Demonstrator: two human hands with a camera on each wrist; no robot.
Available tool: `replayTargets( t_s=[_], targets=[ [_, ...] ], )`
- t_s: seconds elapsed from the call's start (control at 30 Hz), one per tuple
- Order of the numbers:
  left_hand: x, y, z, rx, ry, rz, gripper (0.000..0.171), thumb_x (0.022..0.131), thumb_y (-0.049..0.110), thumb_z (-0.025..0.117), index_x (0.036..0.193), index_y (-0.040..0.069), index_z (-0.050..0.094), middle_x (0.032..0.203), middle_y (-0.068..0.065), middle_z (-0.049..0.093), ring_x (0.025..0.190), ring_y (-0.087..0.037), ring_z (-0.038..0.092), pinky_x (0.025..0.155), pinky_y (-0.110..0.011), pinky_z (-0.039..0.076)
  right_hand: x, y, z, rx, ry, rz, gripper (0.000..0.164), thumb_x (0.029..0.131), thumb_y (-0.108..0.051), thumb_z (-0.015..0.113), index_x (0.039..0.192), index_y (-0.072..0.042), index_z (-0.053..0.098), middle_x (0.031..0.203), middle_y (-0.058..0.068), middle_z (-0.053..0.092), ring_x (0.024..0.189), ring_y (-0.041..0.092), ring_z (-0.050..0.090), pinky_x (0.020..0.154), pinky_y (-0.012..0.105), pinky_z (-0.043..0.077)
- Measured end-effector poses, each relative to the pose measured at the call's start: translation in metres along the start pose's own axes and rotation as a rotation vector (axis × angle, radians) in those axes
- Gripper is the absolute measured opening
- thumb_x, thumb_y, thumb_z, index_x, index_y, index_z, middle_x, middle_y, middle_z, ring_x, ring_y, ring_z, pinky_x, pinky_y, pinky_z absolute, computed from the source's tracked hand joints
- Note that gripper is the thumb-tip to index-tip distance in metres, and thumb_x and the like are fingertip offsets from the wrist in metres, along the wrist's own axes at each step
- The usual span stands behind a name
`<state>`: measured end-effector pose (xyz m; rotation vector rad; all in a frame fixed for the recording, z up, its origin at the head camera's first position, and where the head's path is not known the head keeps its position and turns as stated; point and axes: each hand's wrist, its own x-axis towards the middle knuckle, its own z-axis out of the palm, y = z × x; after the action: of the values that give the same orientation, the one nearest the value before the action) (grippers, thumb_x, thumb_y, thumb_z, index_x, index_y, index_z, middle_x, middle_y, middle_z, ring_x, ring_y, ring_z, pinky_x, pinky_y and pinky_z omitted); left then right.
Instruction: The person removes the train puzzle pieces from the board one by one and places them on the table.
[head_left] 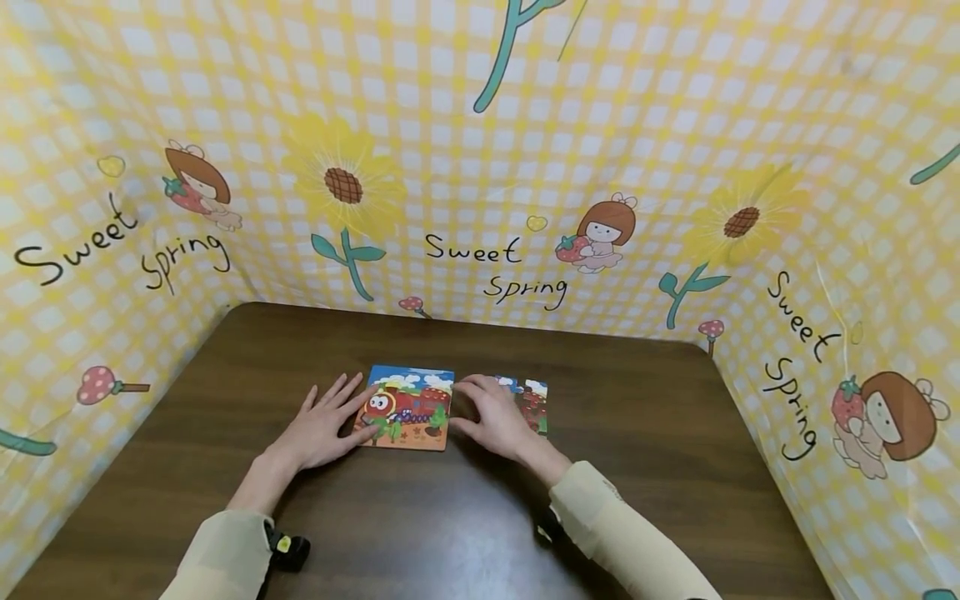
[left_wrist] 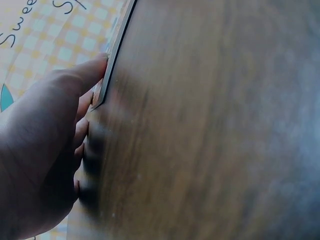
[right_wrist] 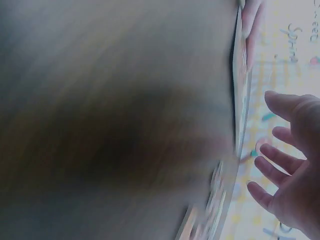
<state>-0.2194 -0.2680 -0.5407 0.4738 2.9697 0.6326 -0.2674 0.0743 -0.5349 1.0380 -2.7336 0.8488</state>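
A jigsaw puzzle (head_left: 408, 408) with a red cartoon train, blue sky and orange ground lies flat on the table. My left hand (head_left: 324, 429) rests at its left side with fingers spread, the thumb and index finger lying over its edge. In the left wrist view, the thumb (left_wrist: 92, 72) touches the board's thin edge. My right hand (head_left: 491, 415) hovers beside the puzzle's right edge. Its fingers (right_wrist: 282, 159) are loosely bent with nothing between them in the right wrist view. Loose puzzle pieces (head_left: 536, 404) lie to its right, partly hidden behind the hand.
The brown wooden table (head_left: 465, 525) is enclosed at the back and sides by yellow checked cloth (head_left: 465, 167) printed with sunflowers and "Sweet Spring". A dark strap with a small device (head_left: 288, 550) sits at the left sleeve.
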Motion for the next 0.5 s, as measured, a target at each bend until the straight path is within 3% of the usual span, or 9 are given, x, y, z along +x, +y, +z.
replayTargets(
  t_s=[0.23,0.27,0.5],
  targets=[
    [-0.001,-0.003,0.002,-0.003,-0.005,-0.022,0.083,0.106,0.064,0.061,0.174,0.024,0.036,0.184,-0.019,0.023,0.17,-0.05,0.016,0.131,-0.081,0.003,0.015,-0.044,0.011,-0.09,-0.083,0.009,0.057,0.103,-0.045,0.078,0.148,-0.011,0.068,0.151,0.011,0.066,0.143,0.03,0.059,0.116,0.053,0.049],
    [-0.001,-0.003,0.002,-0.003,-0.005,-0.023,0.083,0.106,0.064,0.061,0.174,0.024,0.037,0.184,-0.019,0.023,0.17,-0.05,0.016,0.131,-0.082,0.004,0.017,-0.055,0.009,-0.092,-0.1,0.026,0.055,0.103,-0.04,0.079,0.147,-0.01,0.069,0.15,0.012,0.067,0.141,0.031,0.059,0.113,0.054,0.049],
    [0.0,-0.001,0.001,-0.001,0.012,-0.008,0.081,0.107,0.063,0.062,0.173,0.023,0.039,0.183,-0.02,0.025,0.169,-0.051,0.019,0.13,-0.082,0.007,0.026,-0.067,0.026,-0.154,-0.135,0.017,0.056,0.102,-0.046,0.08,0.149,-0.017,0.069,0.15,0.005,0.067,0.14,0.024,0.06,0.114,0.049,0.05]
  ],
)
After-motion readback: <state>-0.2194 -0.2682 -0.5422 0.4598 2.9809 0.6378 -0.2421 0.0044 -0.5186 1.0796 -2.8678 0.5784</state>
